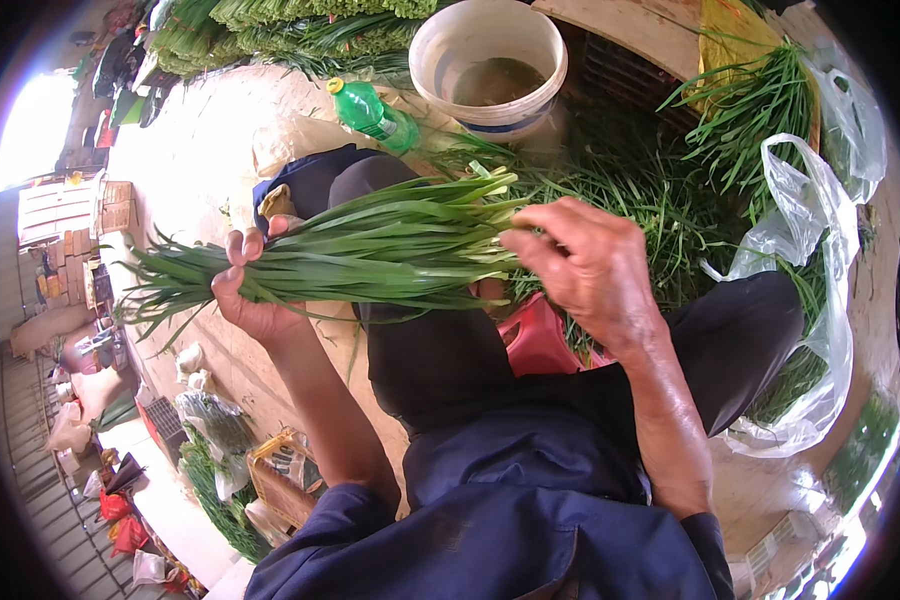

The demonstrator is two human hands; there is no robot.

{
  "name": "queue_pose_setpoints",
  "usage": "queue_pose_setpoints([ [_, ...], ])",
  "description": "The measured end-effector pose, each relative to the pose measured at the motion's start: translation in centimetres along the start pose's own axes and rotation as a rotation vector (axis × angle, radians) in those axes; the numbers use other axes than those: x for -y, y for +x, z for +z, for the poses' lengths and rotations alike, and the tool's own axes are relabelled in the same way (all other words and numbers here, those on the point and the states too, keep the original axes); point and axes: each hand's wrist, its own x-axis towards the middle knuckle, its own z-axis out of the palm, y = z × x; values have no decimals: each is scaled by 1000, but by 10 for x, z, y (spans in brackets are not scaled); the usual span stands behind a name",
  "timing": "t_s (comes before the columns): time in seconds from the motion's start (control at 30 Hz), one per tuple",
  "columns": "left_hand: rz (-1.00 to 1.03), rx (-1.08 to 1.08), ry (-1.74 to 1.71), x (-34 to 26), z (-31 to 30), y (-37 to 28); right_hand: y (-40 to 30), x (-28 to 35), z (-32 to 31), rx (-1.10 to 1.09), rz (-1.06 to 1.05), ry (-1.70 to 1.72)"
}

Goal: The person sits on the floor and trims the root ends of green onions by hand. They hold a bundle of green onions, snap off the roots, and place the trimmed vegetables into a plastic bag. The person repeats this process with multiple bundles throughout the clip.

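A bunch of garlic chives (375,247) lies sideways above my legs, its dark leaf tips at the left and pale stem ends at the right. My left hand (259,289) grips it near the leafy end, thumb and fingers curled around the leaves. At the pale stem ends is my right hand (589,262), slightly blurred, with thumb and forefinger bent towards the stems. Whether those fingertips pinch a stem cannot be made out. Beneath and beyond the right hand spreads a loose heap of chives (645,195) on the floor.
A white bucket (487,112) with murky water stands ahead, beside a green plastic bottle (375,116). Stacked green bundles (315,34) lie behind. A red plastic stool (540,337) shows between my legs. At right are clear plastic bags (832,352) with greens; at left, a crate (281,476).
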Motion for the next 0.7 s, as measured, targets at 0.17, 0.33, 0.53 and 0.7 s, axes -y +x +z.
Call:
queue_pose_setpoints([
  [0.17,6,65,77,3,11,-4,7,2,18,151,33,-110],
  [0.33,52,87,161,6,14,-6,0,3,31,0,-111,-377],
  [0.53,134,97,286,14,22,-10,0,-34,43,-164,174,-373],
  [0.7,164,117,298,-1,8,-19,-13,-86,20,-89,391,-639],
])
